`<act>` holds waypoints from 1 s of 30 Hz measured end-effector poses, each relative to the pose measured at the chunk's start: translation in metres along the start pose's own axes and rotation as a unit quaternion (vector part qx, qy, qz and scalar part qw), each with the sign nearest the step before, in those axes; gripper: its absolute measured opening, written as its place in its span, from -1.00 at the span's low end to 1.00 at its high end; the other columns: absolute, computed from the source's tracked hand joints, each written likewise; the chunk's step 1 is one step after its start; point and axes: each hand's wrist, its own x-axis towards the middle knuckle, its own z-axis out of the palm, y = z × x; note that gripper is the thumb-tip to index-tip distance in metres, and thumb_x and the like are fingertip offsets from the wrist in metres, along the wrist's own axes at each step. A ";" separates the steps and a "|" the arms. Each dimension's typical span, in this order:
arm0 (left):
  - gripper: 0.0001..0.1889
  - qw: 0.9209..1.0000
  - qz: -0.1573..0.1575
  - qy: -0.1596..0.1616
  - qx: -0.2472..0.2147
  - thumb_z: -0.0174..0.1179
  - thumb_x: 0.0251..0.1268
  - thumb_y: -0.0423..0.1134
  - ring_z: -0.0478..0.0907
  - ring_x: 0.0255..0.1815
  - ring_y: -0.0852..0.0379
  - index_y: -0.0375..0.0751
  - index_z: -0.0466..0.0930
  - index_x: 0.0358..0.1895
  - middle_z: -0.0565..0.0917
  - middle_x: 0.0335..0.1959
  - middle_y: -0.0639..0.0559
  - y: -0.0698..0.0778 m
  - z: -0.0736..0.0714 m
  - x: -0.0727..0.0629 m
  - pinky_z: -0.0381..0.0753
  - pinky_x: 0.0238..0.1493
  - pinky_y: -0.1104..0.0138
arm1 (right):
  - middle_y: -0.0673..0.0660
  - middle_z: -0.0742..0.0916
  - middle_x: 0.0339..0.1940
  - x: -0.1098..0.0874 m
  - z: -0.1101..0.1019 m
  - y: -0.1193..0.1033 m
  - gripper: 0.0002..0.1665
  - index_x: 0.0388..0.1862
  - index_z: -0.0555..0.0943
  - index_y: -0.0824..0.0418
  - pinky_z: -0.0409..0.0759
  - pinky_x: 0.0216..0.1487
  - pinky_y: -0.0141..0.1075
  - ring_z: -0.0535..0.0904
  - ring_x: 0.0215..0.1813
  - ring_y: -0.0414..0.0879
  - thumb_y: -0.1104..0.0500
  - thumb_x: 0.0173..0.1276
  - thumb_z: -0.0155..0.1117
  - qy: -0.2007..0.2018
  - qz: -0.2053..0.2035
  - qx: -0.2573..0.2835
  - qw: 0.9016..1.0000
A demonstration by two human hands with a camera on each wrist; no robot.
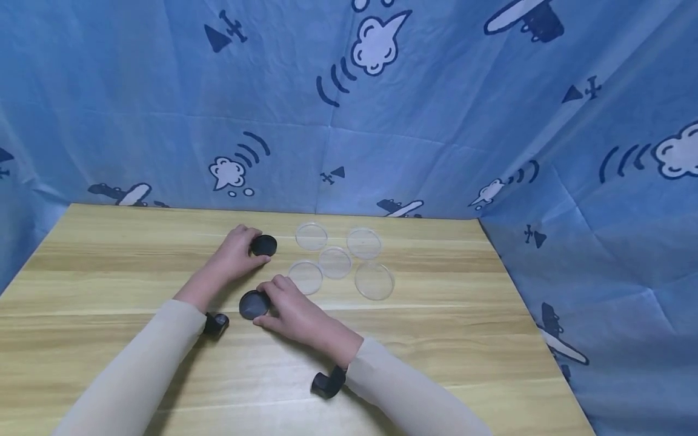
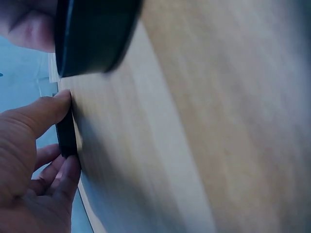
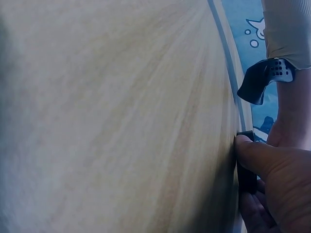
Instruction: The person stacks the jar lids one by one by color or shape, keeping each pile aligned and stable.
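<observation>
My left hand (image 1: 235, 254) pinches a small round black lid (image 1: 264, 246) between thumb and fingers, near the back of the table. In the left wrist view that lid (image 2: 67, 131) stands edge-on between thumb and fingertips, close over the wood. Nearer to me, my right hand (image 1: 291, 309) grips a second black lid (image 1: 254, 304) by its right side, its raised rim showing. The right wrist view shows this lid (image 3: 246, 167) edge-on, held between thumb and fingers. Just right of both hands lie several clear round discs, the nearest clear disc (image 1: 305, 277) partly behind my right hand.
Further clear discs lie at the middle (image 1: 335, 263), the back left (image 1: 311, 236), the back right (image 1: 363, 243) and the front right (image 1: 374, 281) of the group. The wooden table (image 1: 447, 339) ends at a blue patterned curtain (image 1: 305, 91) behind and at the right. Each wrist wears a black band.
</observation>
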 end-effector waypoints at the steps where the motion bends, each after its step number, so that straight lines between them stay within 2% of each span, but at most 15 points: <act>1: -0.37 1.000 -0.003 0.004 0.005 0.45 0.27 -0.23 0.53 0.12 -0.30 -0.57 0.49 0.30 0.56 0.10 -0.45 0.001 0.000 0.000 0.51 0.28 -0.17 | 0.08 0.61 0.06 0.000 0.000 0.000 -0.38 0.32 0.55 0.21 0.51 0.11 -0.43 0.46 0.05 -0.15 -0.05 0.42 0.46 0.000 -0.001 0.000 1.000; 4: -0.38 1.000 -0.002 0.008 0.007 0.44 0.28 -0.23 0.54 0.08 -0.29 -0.58 0.50 0.28 0.57 0.07 -0.44 0.002 -0.001 0.000 0.53 0.24 -0.17 | 0.08 0.61 0.06 0.000 -0.001 0.000 -0.38 0.32 0.55 0.22 0.51 0.11 -0.43 0.45 0.05 -0.15 -0.05 0.42 0.46 -0.001 -0.001 0.003 1.000; 16: -0.37 1.000 -0.018 -0.014 0.008 0.42 0.33 -0.21 0.55 0.05 -0.23 -0.56 0.49 0.33 0.57 0.11 -0.43 0.004 -0.002 0.002 0.57 0.21 -0.10 | 0.08 0.62 0.06 0.000 -0.001 -0.001 -0.38 0.32 0.55 0.21 0.51 0.12 -0.43 0.47 0.07 -0.15 -0.05 0.41 0.47 -0.001 0.004 0.002 1.000; 23: -0.36 1.000 -0.025 -0.009 0.005 0.43 0.32 -0.20 0.56 0.07 -0.25 -0.54 0.49 0.35 0.57 0.13 -0.42 0.005 -0.001 0.001 0.58 0.22 -0.10 | 0.08 0.62 0.06 0.001 -0.001 -0.001 -0.38 0.32 0.55 0.21 0.51 0.12 -0.42 0.47 0.06 -0.15 -0.05 0.42 0.47 0.001 0.000 0.005 1.000; 30: -0.37 1.000 -0.010 -0.007 0.009 0.43 0.32 -0.20 0.57 0.05 -0.25 -0.55 0.50 0.33 0.58 0.10 -0.43 0.008 -0.003 -0.002 0.59 0.19 -0.10 | 0.08 0.62 0.06 0.000 0.000 -0.001 -0.38 0.32 0.55 0.21 0.51 0.12 -0.43 0.47 0.06 -0.15 -0.04 0.42 0.47 0.002 -0.001 0.002 1.000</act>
